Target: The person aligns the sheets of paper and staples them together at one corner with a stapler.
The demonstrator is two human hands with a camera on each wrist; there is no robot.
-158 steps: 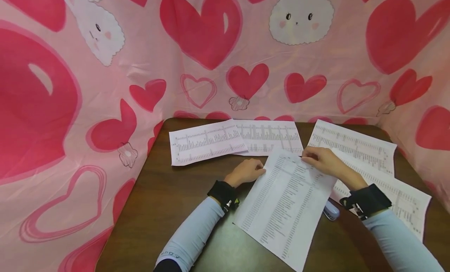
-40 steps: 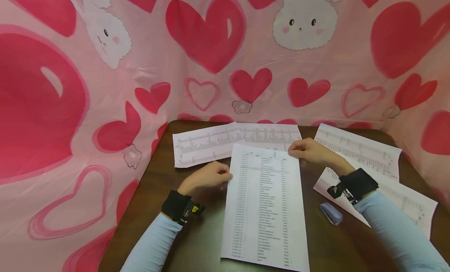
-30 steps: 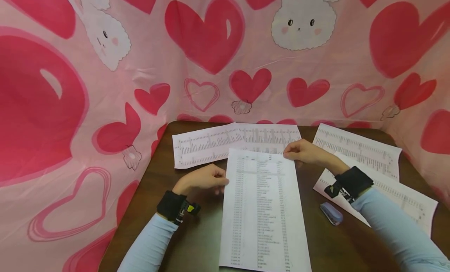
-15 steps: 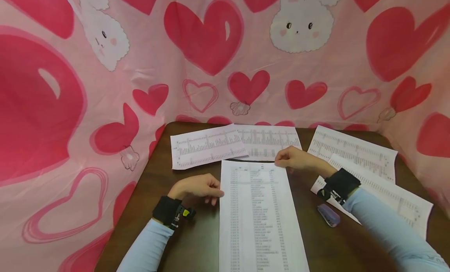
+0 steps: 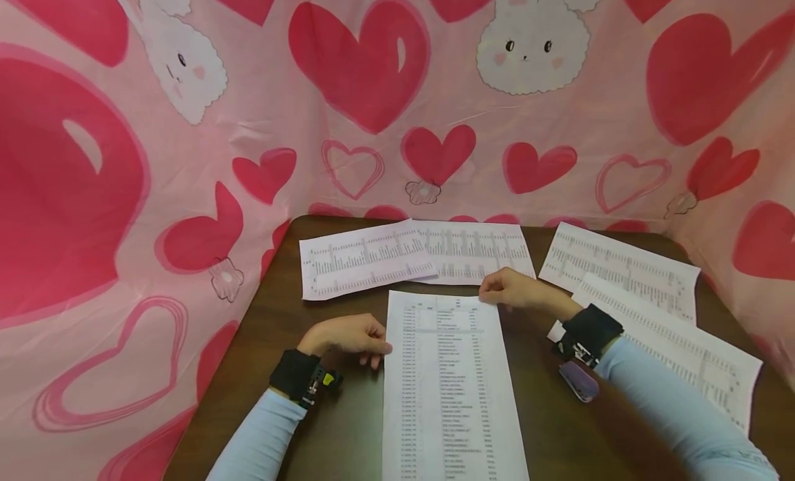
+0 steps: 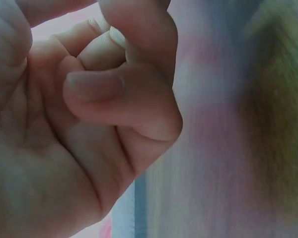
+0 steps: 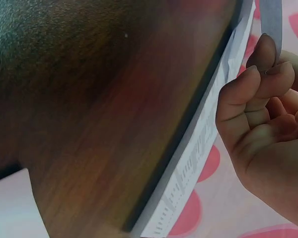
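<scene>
A white sheet of paper [image 5: 453, 398], printed with columns of small text, lies upright in front of me, its lower end cut off by the view's bottom. My left hand [image 5: 349, 336] has its thumb and forefinger at the sheet's left edge; in the left wrist view its fingers [image 6: 124, 99] curl inward and hide the sheet. At the top right corner my right hand [image 5: 512, 288] pinches the sheet between thumb and fingers. The right wrist view shows the held sheet [image 7: 271, 25] as a narrow strip at the fingertips [image 7: 263, 57].
Two overlapping printed sheets [image 5: 366, 260] lie along the table's back left. Two more overlapping sheets [image 5: 677, 350] are at the right, partly under the right forearm. A small purple stapler [image 5: 579, 382] sits right of the held sheet on the brown table [image 5: 335, 433]. A heart-patterned cloth [image 5: 373, 60] hangs behind.
The sheet has straightened from its earlier tilt and come down towards me and slightly left, apart from the back sheets. Both hands have moved down along with it; the stapler is now uncovered.
</scene>
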